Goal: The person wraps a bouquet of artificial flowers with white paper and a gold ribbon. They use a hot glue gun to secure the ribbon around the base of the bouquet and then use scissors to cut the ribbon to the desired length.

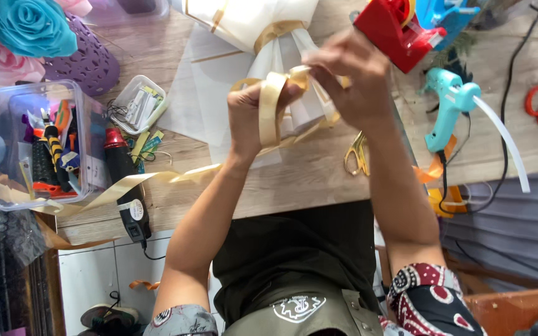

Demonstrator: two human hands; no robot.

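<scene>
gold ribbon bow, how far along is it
Done, it seems: the white wrapping is already gathered and tied with a gold band. In hand: the left hand holds loops of gold ribbon while the right hand pinches them at the top. Left: the bow is not fastened to the wrapping, and a long ribbon tail trails uncut; the scissors lie untouched.

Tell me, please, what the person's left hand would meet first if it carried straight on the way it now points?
Probably the white wrapped bouquet. The left hand, wound with gold ribbon, points away from the body across the table, and the wrapping lies right ahead, though depth is hard to judge.
</scene>
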